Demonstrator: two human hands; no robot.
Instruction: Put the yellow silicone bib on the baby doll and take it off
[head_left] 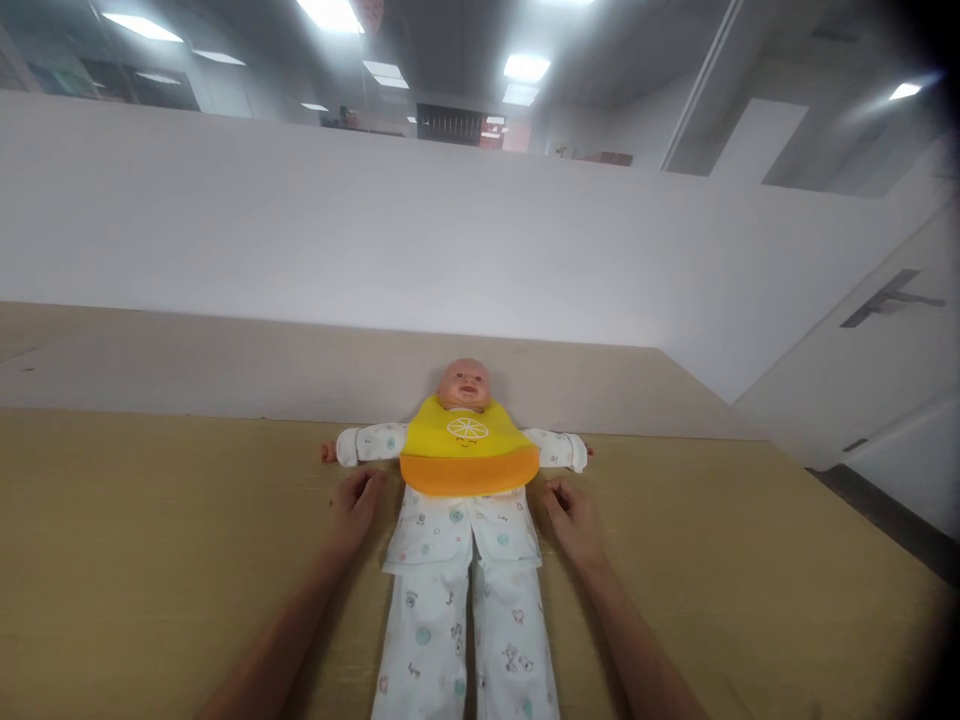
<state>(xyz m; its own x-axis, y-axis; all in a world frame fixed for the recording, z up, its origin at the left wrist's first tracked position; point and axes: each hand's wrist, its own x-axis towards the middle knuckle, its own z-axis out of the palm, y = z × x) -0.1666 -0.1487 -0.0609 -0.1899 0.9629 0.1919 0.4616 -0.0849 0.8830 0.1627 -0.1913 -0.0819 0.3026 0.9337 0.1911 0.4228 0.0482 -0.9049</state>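
Observation:
A baby doll lies on its back on a tan table, arms spread out. It wears white patterned pyjamas and a yellow and orange bib with a lemon print. My left hand rests on the table just left of the doll's waist, fingers loosely curled and holding nothing. My right hand lies on the table just right of the waist, fingers loosely bent and empty. Neither hand touches the doll.
A white partition wall stands behind the table. A white door with a handle is at the right. The table's right edge drops to a dark floor.

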